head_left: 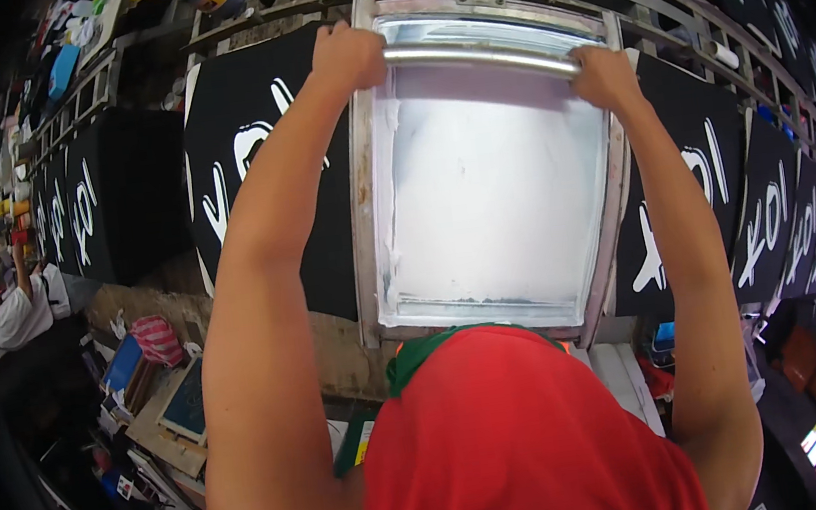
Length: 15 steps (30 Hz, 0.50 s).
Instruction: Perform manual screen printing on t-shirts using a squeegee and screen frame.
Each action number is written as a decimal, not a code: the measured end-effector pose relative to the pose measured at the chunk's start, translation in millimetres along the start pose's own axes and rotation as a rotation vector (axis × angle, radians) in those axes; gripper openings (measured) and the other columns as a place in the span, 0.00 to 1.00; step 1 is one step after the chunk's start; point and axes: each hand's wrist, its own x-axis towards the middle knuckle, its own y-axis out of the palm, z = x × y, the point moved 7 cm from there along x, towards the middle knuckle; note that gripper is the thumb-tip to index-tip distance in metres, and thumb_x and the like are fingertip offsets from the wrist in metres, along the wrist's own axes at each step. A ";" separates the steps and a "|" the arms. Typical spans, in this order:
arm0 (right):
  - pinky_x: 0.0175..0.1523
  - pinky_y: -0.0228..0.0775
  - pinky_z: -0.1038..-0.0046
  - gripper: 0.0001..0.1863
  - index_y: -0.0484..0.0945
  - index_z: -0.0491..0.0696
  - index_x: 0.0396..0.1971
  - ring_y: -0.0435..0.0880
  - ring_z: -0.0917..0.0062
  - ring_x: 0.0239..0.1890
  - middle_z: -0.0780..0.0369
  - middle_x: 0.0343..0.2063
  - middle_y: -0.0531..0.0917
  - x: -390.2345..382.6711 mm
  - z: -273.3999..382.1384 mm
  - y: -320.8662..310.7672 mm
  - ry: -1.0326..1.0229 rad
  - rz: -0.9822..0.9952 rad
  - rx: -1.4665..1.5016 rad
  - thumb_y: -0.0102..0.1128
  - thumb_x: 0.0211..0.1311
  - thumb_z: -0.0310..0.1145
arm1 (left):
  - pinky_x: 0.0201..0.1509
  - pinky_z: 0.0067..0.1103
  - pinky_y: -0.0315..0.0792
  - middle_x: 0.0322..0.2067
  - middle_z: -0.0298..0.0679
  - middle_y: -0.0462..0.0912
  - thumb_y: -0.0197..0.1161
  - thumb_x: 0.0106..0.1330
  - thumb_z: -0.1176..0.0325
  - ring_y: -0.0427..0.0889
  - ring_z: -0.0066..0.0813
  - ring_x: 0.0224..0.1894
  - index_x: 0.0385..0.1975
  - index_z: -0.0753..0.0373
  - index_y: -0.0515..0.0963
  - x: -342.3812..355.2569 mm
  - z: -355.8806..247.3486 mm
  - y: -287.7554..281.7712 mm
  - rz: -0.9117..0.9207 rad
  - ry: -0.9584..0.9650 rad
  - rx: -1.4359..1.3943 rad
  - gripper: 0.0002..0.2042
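One red shirt [514,434], two hands [349,57] [605,78] clasping one bar [481,54]

- Gripping a silver bar [481,55] near both ends with left hand [348,56] and right hand [606,78].
- Holding the bar across the far part of a white screen [491,185] set in a pale frame [362,220].
- Reaching forward, wearing a red top [519,434], between black panels [334,263] bearing bold white lettering.
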 end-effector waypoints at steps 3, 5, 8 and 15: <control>0.58 0.68 0.56 0.19 0.86 0.53 0.46 0.86 0.60 0.49 0.56 0.42 0.88 -45.8 9.3 13.3 -0.017 0.158 0.030 0.61 0.51 0.31 | 0.65 0.46 0.66 0.42 0.43 0.89 0.64 0.51 0.65 0.82 0.47 0.53 0.39 0.54 0.88 -48.9 -18.0 9.5 0.113 0.056 0.001 0.15; 0.59 0.66 0.56 0.18 0.86 0.52 0.45 0.86 0.61 0.49 0.57 0.42 0.87 -83.0 19.1 23.8 -0.040 0.173 0.042 0.64 0.52 0.32 | 0.65 0.48 0.66 0.38 0.45 0.89 0.64 0.51 0.66 0.82 0.48 0.52 0.37 0.56 0.88 -87.1 -25.9 17.2 0.059 0.062 -0.084 0.13; 0.60 0.65 0.55 0.16 0.86 0.51 0.43 0.84 0.61 0.49 0.58 0.41 0.86 -141.0 35.7 27.8 -0.062 0.186 0.050 0.68 0.53 0.33 | 0.67 0.51 0.65 0.38 0.45 0.87 0.63 0.52 0.69 0.82 0.48 0.51 0.36 0.58 0.87 -145.4 -43.7 25.3 0.059 0.084 -0.134 0.12; 0.56 0.65 0.58 0.15 0.87 0.51 0.40 0.83 0.64 0.45 0.61 0.38 0.86 -234.6 70.0 43.2 -0.155 0.174 0.128 0.65 0.49 0.29 | 0.69 0.58 0.62 0.48 0.42 0.84 0.66 0.53 0.68 0.79 0.48 0.55 0.48 0.56 0.85 -278.5 -71.9 52.6 0.229 -0.030 -0.238 0.20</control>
